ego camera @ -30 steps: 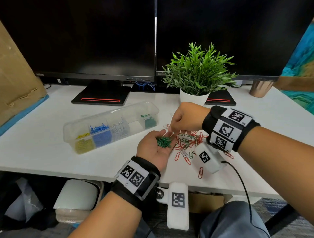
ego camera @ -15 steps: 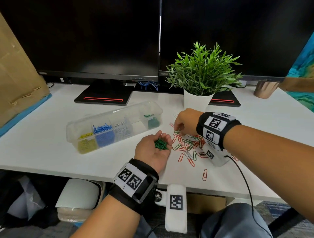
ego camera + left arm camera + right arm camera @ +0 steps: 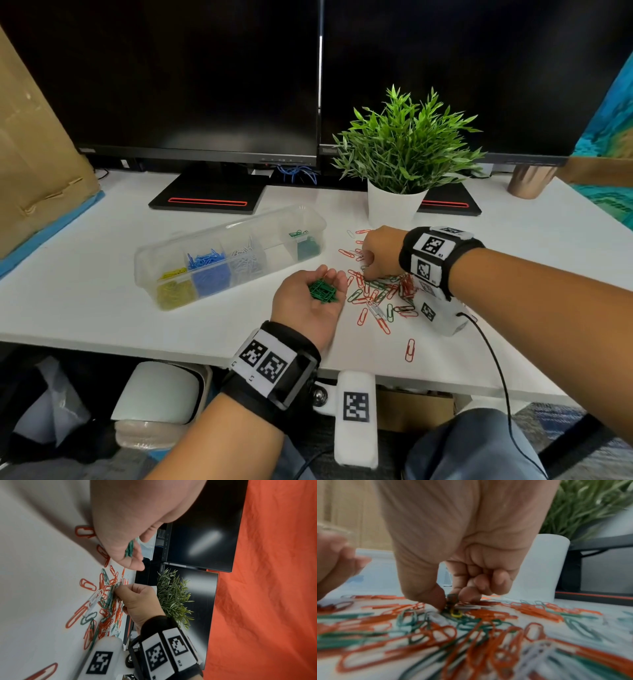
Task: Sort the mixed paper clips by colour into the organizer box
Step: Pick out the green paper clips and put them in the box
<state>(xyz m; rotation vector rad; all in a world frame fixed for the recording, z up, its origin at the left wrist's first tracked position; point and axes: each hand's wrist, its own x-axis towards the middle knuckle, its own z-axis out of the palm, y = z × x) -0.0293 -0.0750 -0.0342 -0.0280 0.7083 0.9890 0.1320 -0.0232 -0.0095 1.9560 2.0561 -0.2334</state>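
My left hand [image 3: 310,277] lies palm up on the white desk [image 3: 102,291], its fingers cupped round a bunch of green paper clips [image 3: 322,291], also seen in the left wrist view as green clips [image 3: 129,549]. Just right of it, my right hand [image 3: 368,270] reaches down into the mixed pile of red, green and white clips [image 3: 376,298]. Its thumb and forefinger pinch one green clip [image 3: 453,599] next to a yellow clip [image 3: 456,614]. The clear organizer box [image 3: 226,233] stands to the left with yellow, blue, white and green compartments; one compartment between white and green looks empty.
A potted plant [image 3: 392,202] stands right behind the pile. Two monitor bases [image 3: 209,198] sit at the back, cardboard [image 3: 30,154] leans at far left, and a copper cup [image 3: 529,181] is at back right. A stray red clip [image 3: 409,349] lies near the desk's front edge.
My right hand has moved from above the left palm down and right into the pile and now pinches a green clip. The left hand stays cupped round its green clips.
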